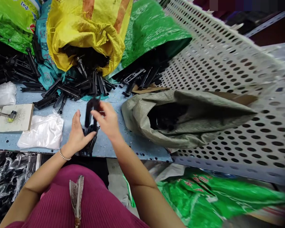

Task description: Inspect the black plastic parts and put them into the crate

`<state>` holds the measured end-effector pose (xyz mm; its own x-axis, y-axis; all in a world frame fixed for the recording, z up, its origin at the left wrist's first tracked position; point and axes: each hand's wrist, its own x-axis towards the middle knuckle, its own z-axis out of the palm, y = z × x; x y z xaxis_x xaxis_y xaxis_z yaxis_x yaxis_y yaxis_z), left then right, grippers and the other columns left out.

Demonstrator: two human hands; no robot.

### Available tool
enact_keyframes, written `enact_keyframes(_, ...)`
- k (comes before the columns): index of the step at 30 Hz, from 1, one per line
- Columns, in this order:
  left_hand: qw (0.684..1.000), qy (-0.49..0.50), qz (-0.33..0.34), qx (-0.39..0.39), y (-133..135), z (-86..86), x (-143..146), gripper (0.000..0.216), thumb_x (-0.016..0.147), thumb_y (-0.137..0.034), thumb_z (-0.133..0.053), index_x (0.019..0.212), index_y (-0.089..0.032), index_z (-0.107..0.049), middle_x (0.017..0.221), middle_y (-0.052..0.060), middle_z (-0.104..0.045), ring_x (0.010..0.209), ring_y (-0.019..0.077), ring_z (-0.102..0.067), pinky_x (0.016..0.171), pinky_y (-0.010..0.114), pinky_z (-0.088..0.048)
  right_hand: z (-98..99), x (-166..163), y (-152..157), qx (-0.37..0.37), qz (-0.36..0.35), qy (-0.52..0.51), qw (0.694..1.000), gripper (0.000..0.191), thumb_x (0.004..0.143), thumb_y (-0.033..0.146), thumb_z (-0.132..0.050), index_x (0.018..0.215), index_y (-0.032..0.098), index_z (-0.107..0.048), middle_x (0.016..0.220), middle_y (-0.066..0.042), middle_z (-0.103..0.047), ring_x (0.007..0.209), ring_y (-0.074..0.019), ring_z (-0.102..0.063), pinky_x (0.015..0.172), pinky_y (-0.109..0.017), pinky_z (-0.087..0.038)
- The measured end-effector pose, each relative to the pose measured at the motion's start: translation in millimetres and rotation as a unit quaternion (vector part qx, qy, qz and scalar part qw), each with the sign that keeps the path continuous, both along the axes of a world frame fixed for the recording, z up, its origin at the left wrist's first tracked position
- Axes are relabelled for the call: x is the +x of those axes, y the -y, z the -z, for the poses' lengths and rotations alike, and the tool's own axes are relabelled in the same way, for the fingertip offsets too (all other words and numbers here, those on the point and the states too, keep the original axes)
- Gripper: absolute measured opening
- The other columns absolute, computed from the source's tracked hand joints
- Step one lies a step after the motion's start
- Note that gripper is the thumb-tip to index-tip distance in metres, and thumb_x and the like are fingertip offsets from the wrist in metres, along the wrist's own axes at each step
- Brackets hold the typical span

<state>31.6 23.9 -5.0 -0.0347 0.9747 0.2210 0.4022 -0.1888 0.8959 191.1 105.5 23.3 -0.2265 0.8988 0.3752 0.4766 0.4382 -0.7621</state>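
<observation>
Two bare hands meet over a speckled blue bench (106, 146), with a grey-green woven sack (135, 117) lying open to their right and a yellow woven sack (85, 33) gaping beyond them above a heap of black brackets (73, 88). Between the hands, near the bench's front edge, lie a few loose black pieces (92, 141). Right hand (107, 119) is the nearer: its thumb and fingers are closed in a pinch on one black bracket (88, 111), which lies just left of the fingertips, long axis running away from the body. Left hand (77, 134) is spread wide, thumb apart, holding nothing visible; whether that thumb touches the loose pieces, I cannot tell. The pinched bracket looks dark, narrow and elongated, with blurred finer detail.
</observation>
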Motion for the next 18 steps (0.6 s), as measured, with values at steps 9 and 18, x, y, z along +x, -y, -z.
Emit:
enact_keyframes(9,0.972,0.219,0.039,-0.072,18.4,-41.6,-14.1,0.103,0.078,-0.032,-0.079,0.161,-0.031,-0.017,0.136,0.013,-0.056,0.113,0.0293,-0.065,0.095,0.043,-0.056,-2.6,-12.2,16.4,0.075,-0.062,0.016,0.995,0.049,0.102,0.064,-0.032,0.101,0.023,-0.058,0.091,-0.008,-0.061,0.085,-0.0229,-0.059,0.078,-0.040,-0.051)
enact_keyframes(18,0.914,0.352,0.052,-0.193,22.4,-37.0,-29.6,0.099,0.075,-0.036,-0.078,0.158,-0.034,-0.025,0.103,0.005,-0.065,0.063,0.0141,-0.060,0.057,0.028,-0.053,16.1,-40.0,7.3,-0.044,-0.071,-0.045,0.995,0.058,0.104,0.065,-0.018,0.080,0.024,-0.050,0.070,-0.002,-0.052,0.065,-0.0179,-0.053,0.065,-0.032,-0.044)
